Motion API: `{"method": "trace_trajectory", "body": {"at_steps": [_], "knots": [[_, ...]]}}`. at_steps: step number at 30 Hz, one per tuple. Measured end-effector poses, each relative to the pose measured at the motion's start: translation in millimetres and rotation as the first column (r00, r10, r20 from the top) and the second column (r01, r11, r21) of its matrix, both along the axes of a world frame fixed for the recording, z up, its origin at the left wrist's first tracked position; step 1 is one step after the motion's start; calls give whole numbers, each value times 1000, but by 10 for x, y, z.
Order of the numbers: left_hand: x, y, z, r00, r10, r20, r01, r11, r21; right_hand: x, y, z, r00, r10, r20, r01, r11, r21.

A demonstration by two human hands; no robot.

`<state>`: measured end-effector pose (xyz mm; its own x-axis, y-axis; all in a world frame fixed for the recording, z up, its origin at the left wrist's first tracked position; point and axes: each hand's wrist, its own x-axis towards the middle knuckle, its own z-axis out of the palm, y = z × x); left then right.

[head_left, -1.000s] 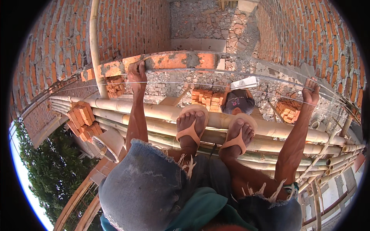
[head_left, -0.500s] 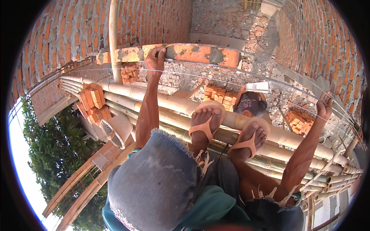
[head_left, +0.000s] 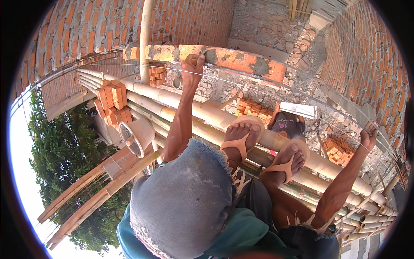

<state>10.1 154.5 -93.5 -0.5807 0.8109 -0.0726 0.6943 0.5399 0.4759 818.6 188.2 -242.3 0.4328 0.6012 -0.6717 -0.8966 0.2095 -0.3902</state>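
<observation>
While my left hand (head_left: 192, 70) pinches the thin grey bar (head_left: 258, 78) along the mortared brick course (head_left: 239, 59) at upper centre, my right hand (head_left: 369, 137) meets its far stretch at right, grip unclear from here; I judge this an alignment step, the next move calling for steady, even support.

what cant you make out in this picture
All in the head view:
Left hand: its own fingers hide what, if anything, its fingertips pinch.
Right hand: too small near the dark rim to tell its grip.
Pale bucket: what lies inside is too small to name.
Teal garment: cut off by the lower edge.
</observation>
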Motion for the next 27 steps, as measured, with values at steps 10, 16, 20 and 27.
{"method": "trace_trajectory", "body": {"at_steps": [10,16,20,27], "knots": [[-29,68,-97,990,-55,-131,68,993,101,48,-72,-32,1000,3,-24,-3,1000,13],[22,-27,-149,996,-62,-63,75,970,231,-14,-52,38,998,1,-63,0,1000,14],[2,-48,-188,998,-53,-32,59,965,257,-83,-54,101,997,25,-70,-22,999,40],[-51,-77,-182,997,-69,35,59,972,229,-179,-24,177,999,-32,-32,33,999,22]]}}
